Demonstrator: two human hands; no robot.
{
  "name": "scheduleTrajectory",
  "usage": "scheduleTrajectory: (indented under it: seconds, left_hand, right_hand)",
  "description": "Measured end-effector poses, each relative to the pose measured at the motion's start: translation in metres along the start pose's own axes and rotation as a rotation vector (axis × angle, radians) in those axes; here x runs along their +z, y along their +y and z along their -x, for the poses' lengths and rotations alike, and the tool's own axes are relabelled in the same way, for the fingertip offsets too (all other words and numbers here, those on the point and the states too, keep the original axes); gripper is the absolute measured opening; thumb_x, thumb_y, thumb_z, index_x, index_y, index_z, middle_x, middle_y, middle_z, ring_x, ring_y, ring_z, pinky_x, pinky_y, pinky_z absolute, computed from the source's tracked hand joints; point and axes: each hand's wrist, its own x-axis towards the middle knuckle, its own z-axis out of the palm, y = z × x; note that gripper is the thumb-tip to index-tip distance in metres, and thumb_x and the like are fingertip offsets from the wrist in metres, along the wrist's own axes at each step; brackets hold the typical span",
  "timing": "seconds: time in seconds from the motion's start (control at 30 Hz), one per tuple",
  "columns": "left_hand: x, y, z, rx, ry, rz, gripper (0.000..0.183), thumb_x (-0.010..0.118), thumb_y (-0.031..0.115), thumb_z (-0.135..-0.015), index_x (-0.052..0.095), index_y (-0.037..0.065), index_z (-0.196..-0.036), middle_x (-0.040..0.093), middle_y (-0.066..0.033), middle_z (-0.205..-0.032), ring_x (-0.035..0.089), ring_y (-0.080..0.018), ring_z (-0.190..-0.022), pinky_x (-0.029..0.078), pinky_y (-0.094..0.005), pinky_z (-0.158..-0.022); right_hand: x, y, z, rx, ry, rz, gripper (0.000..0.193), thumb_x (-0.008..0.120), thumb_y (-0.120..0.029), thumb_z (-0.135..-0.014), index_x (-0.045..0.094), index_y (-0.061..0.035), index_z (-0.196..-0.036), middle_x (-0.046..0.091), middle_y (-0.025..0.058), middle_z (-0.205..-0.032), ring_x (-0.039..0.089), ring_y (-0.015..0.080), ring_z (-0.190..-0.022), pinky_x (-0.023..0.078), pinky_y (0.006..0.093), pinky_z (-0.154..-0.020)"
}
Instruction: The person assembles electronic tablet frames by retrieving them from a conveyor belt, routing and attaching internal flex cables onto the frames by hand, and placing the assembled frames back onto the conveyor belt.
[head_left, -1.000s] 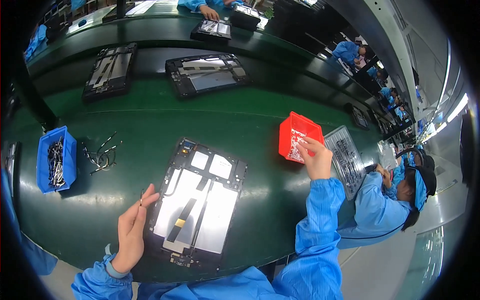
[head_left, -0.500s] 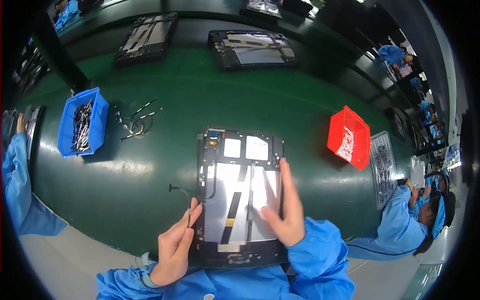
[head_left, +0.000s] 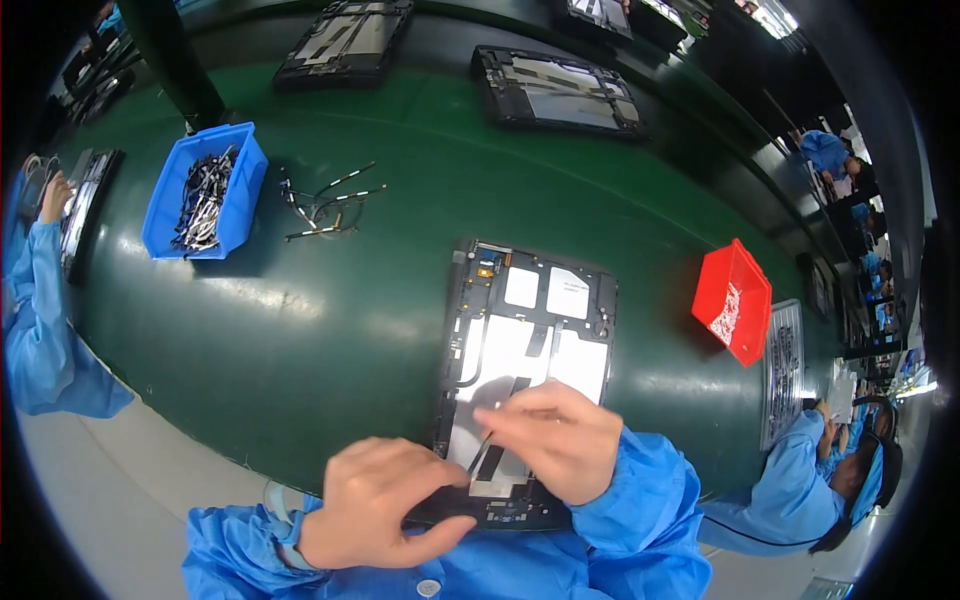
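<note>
An opened tablet-like device (head_left: 609, 300) lies flat before me, black-framed with silvery inner panels and dark flat strips. Over its lower half, my right hand (head_left: 560, 440) pinches a thin dark cable (head_left: 481, 456) between thumb and forefinger. The cable slants down toward the device's lower left. My left hand (head_left: 385, 500) rests by the lower left corner, its thumb spread away from the forefinger. That forefinger reaches the cable's lower end; whether it presses on it I cannot tell.
Several loose cables (head_left: 325, 205) lie beside a blue bin (head_left: 240, 205) of cables. At right stand a red bin (head_left: 740, 310) with small white pieces and a clear tray (head_left: 783, 375). More opened devices (head_left: 565, 92) sit at the back. Co-workers' sleeves (head_left: 40, 300) flank the table.
My left hand held the thin cable upright beside the device; now my right hand pinches it over the lower half. My left hand has opened. The whole view has shifted.
</note>
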Motion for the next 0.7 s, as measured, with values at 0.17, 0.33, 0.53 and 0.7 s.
scheduleTrajectory:
  seconds: [0.17, 0.33, 0.53, 0.7]
  left_hand:
    - [-0.014, -0.015, -0.006, 0.141, 0.104, -0.487, 0.024, 0.066, 0.025, -0.068, 0.070, 0.010, -0.087, 0.066, -0.0015, -0.085, 0.062, -0.0184, -0.087, 0.047, -0.0368, -0.082]
    - [-0.014, -0.027, -0.013, 0.204, 0.126, -0.655, 0.026, 0.064, 0.024, -0.069, 0.071, 0.011, -0.091, 0.066, -0.0008, -0.089, 0.062, -0.0185, -0.088, 0.047, -0.0368, -0.083]
    - [-0.018, -0.032, -0.017, 0.255, 0.135, -0.661, 0.025, 0.064, 0.023, -0.069, 0.072, 0.011, -0.089, 0.067, -0.0005, -0.089, 0.063, -0.0186, -0.085, 0.047, -0.0364, -0.083]
    - [-0.017, -0.035, -0.018, 0.256, 0.114, -0.698, 0.025, 0.064, 0.022, -0.069, 0.072, 0.011, -0.090, 0.068, -0.0009, -0.089, 0.064, -0.0178, -0.085, 0.047, -0.0378, -0.085]
  right_hand:
    - [0.006, 0.015, -0.022, 0.506, 0.147, -0.387, 0.014, 0.067, 0.003, -0.083, 0.067, 0.0080, -0.097, 0.067, 0.0125, -0.087, 0.068, 0.0174, -0.074, 0.056, 0.0262, -0.064]
    - [0.015, 0.020, -0.028, 0.606, 0.175, -0.451, 0.014, 0.068, 0.003, -0.082, 0.065, 0.0082, -0.095, 0.067, 0.0157, -0.084, 0.068, 0.0187, -0.072, 0.057, 0.0260, -0.063]
    - [0.008, 0.011, -0.027, 0.707, 0.028, -0.748, 0.012, 0.064, 0.003, -0.085, 0.065, 0.0079, -0.097, 0.068, 0.0152, -0.087, 0.068, 0.0177, -0.072, 0.057, 0.0264, -0.063]
    - [0.017, 0.018, -0.028, 0.550, 0.089, -0.347, 0.012, 0.061, 0.005, -0.087, 0.065, 0.0081, -0.097, 0.068, 0.0132, -0.090, 0.069, 0.0179, -0.076, 0.058, 0.0258, -0.066]
